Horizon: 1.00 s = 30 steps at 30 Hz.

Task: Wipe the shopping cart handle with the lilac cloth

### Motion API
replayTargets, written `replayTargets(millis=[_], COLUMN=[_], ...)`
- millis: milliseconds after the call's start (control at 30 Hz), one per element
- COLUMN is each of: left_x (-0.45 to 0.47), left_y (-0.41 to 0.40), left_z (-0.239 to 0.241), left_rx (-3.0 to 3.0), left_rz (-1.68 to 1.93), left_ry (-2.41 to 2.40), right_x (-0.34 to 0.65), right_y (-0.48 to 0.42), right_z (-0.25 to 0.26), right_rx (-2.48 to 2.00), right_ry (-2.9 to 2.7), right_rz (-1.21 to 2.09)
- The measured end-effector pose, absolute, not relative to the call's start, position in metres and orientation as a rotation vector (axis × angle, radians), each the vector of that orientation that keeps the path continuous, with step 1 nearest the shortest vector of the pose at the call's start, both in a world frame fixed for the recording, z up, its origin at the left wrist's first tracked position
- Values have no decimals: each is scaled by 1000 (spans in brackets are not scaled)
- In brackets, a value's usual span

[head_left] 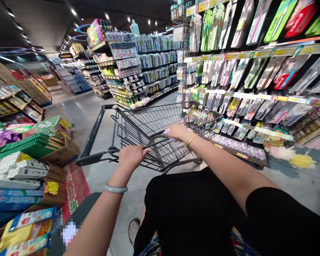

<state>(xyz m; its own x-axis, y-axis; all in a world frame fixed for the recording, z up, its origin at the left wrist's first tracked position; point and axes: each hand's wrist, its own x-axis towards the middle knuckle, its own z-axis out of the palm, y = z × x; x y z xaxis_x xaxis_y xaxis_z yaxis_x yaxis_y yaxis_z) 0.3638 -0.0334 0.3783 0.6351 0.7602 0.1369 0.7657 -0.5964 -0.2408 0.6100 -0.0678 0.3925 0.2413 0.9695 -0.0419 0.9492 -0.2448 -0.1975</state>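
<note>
An empty-looking grey wire shopping cart [138, 117] stands sideways in front of me, its push handle [92, 133] off to the left. My left hand [130, 157] is closed around the near top rail of the basket, close to the handle end. Farther along the same rail, my right hand [179, 132] is wrapped over the bar. A pale bangle [116, 188] circles my left wrist, and a gold bracelet [192, 139] sits on my right one. The undersides of both hands' fingers are partly hidden.
Tall shelves of hanging packaged goods [256, 71] line the right side. A stocked display [122, 60] stands beyond the cart. Stacked cartons [24, 170] and packets [29, 224] crowd the left. Grey floor [69, 106] runs along the aisle at the back left.
</note>
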Motion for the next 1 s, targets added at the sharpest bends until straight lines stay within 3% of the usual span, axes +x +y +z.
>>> replayTargets(millis=[267,500,767,1000], left_x=[400,413,401,369], left_y=[-20,-11,6,31], left_z=[378,359,357,363], left_rx=[-2820,-2727,-2647,-2610], left_rz=[-158,-97,-58,40], left_ry=[-1439,-1401,-1458,-1527], right_x=[550,638,596,661], right_y=[-69,-85,-85,-108], right_z=[371,373,363,363], right_rx=[-2131,-2431,-2228,-2448], right_ry=[-1896,-1674,-1808,-1594], right_rz=[56,159,-10,156])
